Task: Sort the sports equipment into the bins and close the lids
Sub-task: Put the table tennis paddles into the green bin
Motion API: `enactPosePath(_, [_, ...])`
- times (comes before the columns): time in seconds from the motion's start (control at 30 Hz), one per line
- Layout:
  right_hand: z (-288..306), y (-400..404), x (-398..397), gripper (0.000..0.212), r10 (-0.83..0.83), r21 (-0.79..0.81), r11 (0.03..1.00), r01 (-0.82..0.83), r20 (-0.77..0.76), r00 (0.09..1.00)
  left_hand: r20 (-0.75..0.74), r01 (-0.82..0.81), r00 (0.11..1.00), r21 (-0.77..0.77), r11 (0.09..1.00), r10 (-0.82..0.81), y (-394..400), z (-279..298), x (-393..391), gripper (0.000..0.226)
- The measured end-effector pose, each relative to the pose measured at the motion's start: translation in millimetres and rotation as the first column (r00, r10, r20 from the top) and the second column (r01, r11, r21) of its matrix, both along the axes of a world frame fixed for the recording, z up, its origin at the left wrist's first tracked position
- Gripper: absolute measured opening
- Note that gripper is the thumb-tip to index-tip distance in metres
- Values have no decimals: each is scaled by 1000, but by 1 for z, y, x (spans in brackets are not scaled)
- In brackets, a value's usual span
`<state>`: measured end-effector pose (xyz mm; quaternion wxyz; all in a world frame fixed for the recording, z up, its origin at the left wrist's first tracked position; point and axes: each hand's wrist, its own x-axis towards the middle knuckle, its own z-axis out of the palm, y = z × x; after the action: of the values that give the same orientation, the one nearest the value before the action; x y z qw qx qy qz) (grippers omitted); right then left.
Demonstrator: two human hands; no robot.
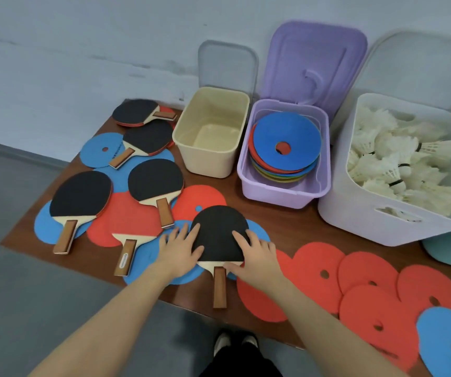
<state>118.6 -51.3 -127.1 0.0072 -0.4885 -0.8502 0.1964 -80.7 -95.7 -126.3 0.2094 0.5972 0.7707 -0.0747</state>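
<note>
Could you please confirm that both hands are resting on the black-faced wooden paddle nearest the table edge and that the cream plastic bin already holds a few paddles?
Not quite: the head view shows the cream plastic bin holding nothing. The rest stands: the left hand and right hand both rest on the black-faced wooden paddle nearest the table edge.

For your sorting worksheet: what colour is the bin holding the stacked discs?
The bin is lilac purple, its matching lid open; seen in the head view.
</note>
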Motion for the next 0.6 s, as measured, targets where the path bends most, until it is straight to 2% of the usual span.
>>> enactPosePath(0.13, [-15, -10, -11, 92, -22, -70, 997, 16, -98, 995, 57, -44, 998, 39, 998, 42, 1, -1, 7, 59])
enactPosePath(0.23, [-16, -9, -9, 92, -92, -83, 994, 77, -201, 975, 99, -79, 993, 90, 993, 70, -4, 3, 11, 63])
enactPosePath(0.33, [-18, -7, 1, 89, -145, -90, 988, 126, -247, 958, 101, -23, 995, 150, 988, 8, -8, 5, 13, 72])
enactPosePath(0.4, [-22, -7, 10, 91, -140, -35, 990, 136, -201, 969, 77, 32, 996, 183, 983, -47, -5, 3, 19, 68])
enactPosePath(0.5, [-20, -11, 12, 103, -101, -44, 994, 101, 18, 995, 25, 115, 992, 172, 978, -122, 4, -3, 20, 66])
enactPosePath(0.6, [-20, -20, -1, 107, -182, -70, 979, 189, 96, 979, -21, 243, 970, 144, 959, -242, 7, -5, 11, 68])
